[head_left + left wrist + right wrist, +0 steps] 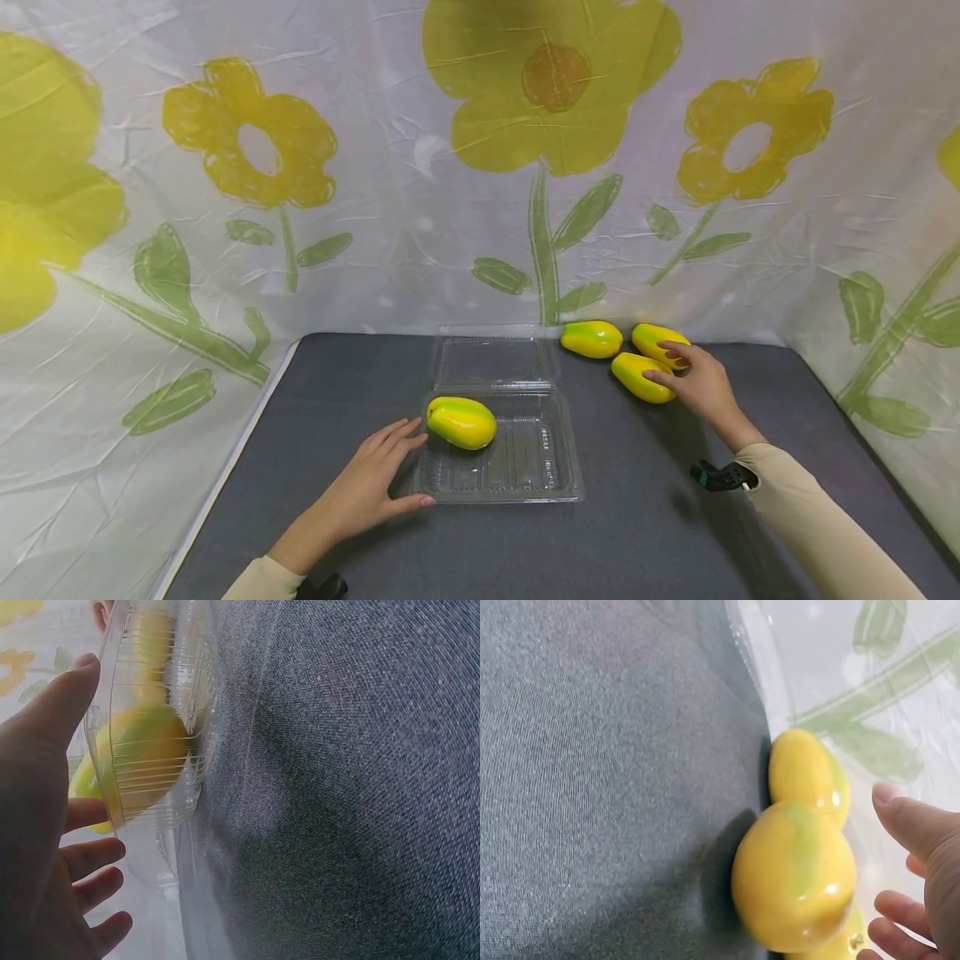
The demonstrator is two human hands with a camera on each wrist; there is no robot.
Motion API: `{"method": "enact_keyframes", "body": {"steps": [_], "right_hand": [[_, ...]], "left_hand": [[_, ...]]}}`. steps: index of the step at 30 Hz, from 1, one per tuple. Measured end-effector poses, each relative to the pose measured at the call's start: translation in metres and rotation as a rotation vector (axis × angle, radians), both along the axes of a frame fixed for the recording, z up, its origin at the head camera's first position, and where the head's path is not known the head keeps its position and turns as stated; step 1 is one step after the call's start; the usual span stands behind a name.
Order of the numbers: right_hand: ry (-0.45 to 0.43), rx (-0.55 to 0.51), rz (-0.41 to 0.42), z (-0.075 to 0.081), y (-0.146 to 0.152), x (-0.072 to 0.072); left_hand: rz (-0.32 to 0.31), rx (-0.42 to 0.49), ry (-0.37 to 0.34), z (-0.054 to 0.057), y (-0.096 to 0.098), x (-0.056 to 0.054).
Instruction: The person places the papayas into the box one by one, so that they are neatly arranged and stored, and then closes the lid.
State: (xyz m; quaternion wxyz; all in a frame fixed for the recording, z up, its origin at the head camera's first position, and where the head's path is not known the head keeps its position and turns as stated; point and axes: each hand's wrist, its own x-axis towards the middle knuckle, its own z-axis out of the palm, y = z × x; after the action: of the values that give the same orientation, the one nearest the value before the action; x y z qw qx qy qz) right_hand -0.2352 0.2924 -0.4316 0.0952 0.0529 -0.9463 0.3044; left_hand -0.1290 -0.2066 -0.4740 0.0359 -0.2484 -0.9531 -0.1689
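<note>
Fingers (901,910) spread, hold nothing: right hand (705,387) near yellow-green fruits (633,375), left hand (360,479) beside clear box (525,454), one fruit (462,423) inside.

A creased white backdrop sheet (390,217), printed with yellow flowers (556,78) and green stems (542,242), hangs behind and on both sides of a dark grey, fabric-covered tabletop (622,537).

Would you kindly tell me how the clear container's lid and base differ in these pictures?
The base holds a yellow-green fruit; the lid holds none. The base sits in front, while the lid lies open behind it. The base's floor shows ridges; the lid's panel looks plainer. Both are transparent and roughly rectangular.
</note>
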Motion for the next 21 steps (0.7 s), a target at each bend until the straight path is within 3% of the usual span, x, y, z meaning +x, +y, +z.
{"method": "enact_keyframes", "body": {"steps": [21], "right_hand": [[-0.076,-0.03,-0.038,-0.023,0.014,-0.002]], "left_hand": [[0.001,0.013,-0.018,-0.001,-0.001,0.0]]}}
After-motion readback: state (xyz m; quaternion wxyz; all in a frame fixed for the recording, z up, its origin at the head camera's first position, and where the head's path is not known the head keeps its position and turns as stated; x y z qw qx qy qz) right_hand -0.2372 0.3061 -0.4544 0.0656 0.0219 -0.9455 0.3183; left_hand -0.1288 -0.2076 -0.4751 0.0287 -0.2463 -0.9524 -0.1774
